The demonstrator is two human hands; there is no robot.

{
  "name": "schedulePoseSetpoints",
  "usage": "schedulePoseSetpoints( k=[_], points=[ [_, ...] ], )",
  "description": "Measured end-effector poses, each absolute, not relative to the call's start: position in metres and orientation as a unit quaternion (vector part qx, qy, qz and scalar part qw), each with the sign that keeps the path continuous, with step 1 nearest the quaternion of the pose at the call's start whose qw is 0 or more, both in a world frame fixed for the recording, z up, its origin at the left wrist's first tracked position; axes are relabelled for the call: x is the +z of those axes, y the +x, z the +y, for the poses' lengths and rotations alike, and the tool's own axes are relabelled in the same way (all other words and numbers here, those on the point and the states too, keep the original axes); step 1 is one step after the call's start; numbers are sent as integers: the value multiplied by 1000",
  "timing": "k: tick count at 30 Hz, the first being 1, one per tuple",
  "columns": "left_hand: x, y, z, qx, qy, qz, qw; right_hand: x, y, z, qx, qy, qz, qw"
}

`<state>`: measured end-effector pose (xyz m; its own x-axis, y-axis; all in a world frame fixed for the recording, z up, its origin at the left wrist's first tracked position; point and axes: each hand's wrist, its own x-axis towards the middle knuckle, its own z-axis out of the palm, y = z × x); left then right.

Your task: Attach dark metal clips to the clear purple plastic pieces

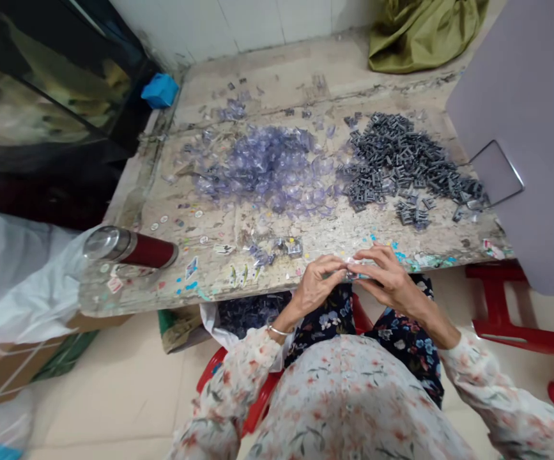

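At the table's near edge my left hand (323, 279) and my right hand (386, 273) meet, fingertips pinched together. Between them is a small pale piece (351, 265), mostly covered by the fingers, so its kind cannot be made out. Beyond my hands lies a spread heap of clear, purplish plastic pieces (271, 166). To its right is a pile of small dark grey plastic parts (396, 153). A few clear and grey pieces (262, 254) lie on the wood just left of my hands.
A red thermos with a steel lid (149, 249) lies at the table's left end. Stickers and blue flecks dot the worn table (161, 211). A lilac panel with a wire handle (521, 128) stands at right, near a red stool (497, 319). Olive cloth (420, 38) lies behind.
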<state>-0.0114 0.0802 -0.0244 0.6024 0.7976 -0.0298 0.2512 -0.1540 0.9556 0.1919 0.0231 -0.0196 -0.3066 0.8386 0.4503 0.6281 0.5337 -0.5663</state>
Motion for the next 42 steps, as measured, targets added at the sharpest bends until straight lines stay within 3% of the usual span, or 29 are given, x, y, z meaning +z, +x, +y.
schedulePoseSetpoints(
  k=[3, 8, 18, 30, 42],
  points=[
    [-52, 0, 75, 295, 760, 455, 359, -51, 183, 26, 65, -534, -741, 402],
    [-76, 6, 64, 305, 789, 469, 254, -83, 161, 19, 16, -598, -692, 403],
    [-86, 6, 66, 333, 819, 414, 217, -81, 153, 21, -5, -636, -687, 352],
    [-108, 0, 69, 333, 861, 357, 143, -93, 139, 18, 18, -657, -647, 387],
    [-116, -1, 69, 288, 867, 367, 177, -96, 138, 16, 38, -671, -640, 373]
  ],
)
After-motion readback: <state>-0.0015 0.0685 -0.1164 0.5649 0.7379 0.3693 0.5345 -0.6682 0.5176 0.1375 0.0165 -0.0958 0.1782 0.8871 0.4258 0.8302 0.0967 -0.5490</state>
